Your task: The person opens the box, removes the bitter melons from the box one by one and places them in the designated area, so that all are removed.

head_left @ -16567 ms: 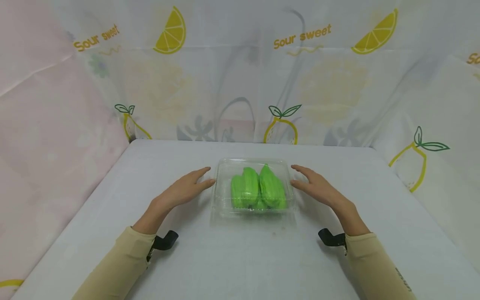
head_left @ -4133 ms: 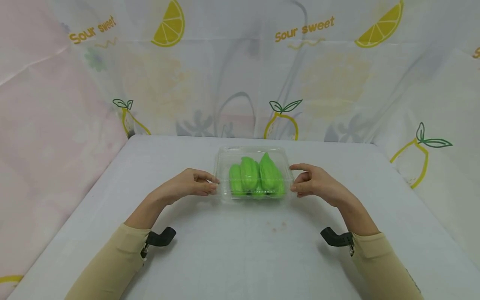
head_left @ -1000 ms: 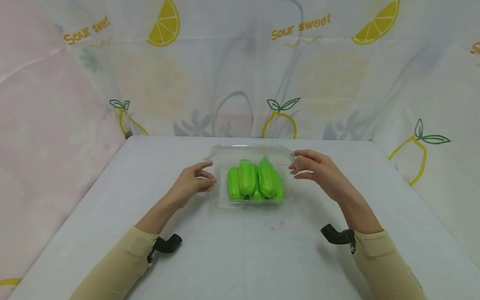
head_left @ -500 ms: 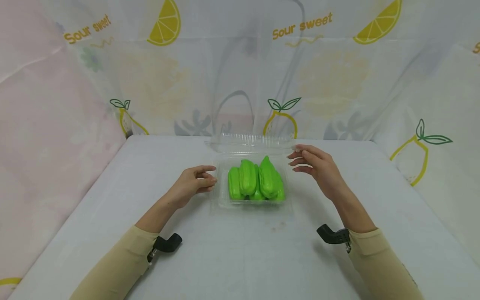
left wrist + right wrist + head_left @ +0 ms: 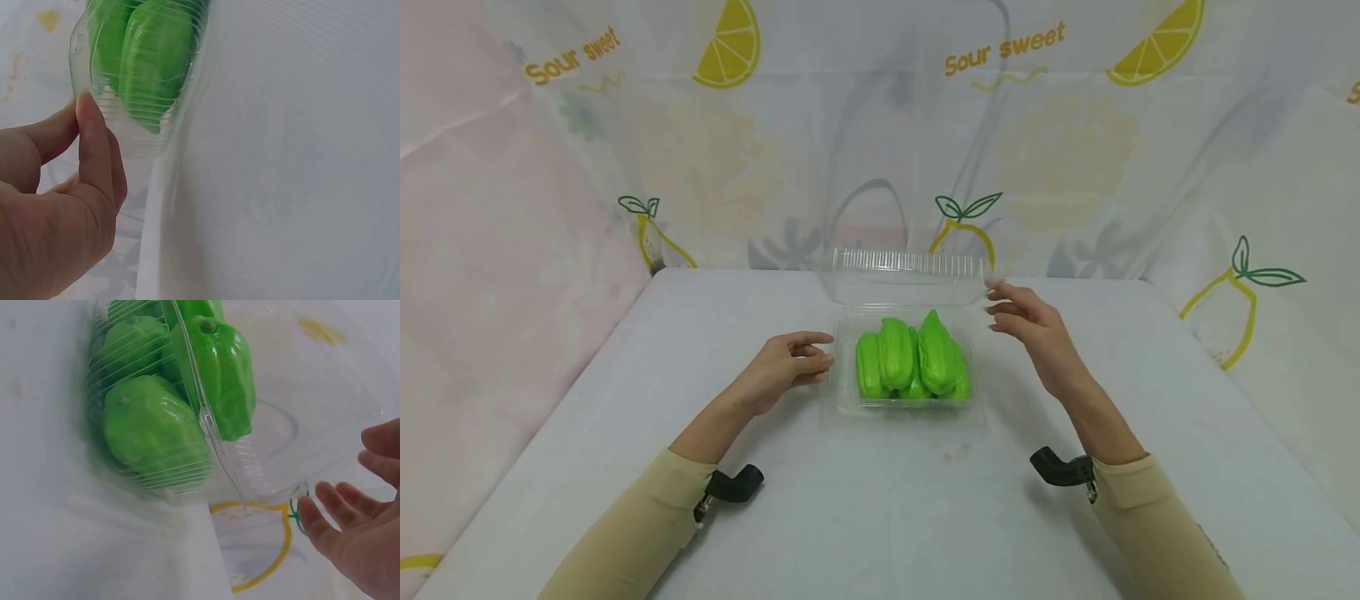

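A clear plastic clamshell box [image 5: 844, 406] stands mid-table, its base holding several glossy, ribbed, pepper-like green vegetables [image 5: 895, 354]. Its hinged lid [image 5: 906, 287] is raised and leans back behind them. At the box's left side, my left hand [image 5: 778, 367] pinches the rim of the base between thumb and fingertips, as the left wrist view also shows. My right hand [image 5: 1041, 333] is at the lid's right edge with its fingers extended and spread. One fingertip reaches the lid edge; contact is hard to make out. In the right wrist view, the right hand's fingers [image 5: 325, 528] hold nothing.
A white cloth covers the table [image 5: 887, 517]. Behind it hangs a lemon-print curtain [image 5: 865, 125], with pink cloth [image 5: 497, 250] along the left. Black camera mounts [image 5: 737, 483] sit on both wrists.
The lid, closed some seconds ago, has swung up and back over the last second. My right hand has moved back with it and its fingers have loosened. My left hand stays at the base.
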A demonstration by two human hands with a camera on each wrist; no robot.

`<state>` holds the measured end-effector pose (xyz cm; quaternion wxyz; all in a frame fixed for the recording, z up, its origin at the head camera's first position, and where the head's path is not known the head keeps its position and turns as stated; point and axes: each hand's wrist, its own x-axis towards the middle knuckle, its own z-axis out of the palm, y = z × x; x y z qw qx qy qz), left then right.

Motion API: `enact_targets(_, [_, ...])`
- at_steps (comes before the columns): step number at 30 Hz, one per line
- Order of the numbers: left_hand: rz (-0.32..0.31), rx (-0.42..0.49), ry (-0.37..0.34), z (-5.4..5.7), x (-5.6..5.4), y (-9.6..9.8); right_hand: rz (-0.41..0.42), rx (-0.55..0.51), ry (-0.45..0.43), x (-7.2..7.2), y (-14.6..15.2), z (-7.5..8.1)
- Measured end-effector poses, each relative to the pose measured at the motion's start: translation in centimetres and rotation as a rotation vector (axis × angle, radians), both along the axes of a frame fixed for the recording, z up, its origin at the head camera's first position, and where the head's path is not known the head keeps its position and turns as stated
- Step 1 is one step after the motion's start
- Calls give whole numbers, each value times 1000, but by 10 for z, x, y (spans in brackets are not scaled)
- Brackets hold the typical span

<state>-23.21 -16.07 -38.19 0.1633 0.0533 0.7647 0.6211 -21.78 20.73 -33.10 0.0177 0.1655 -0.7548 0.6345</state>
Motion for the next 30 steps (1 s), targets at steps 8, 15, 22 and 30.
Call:
enact_targets(8, [4,3,-11,2,0,2,19,52,-28,-1,-1,-2])
enact_targets(15, [1,-3,-17,2,-2,4,31,51,-39,-4,1,-7])
enact_targets(22, [-11,-8,-29,2,-3,3,68,51,-18,-11,0,-11])
enact_targets(30, [-29,-9,-28,4,1,2,93,70,-14,-22,-6,-15])
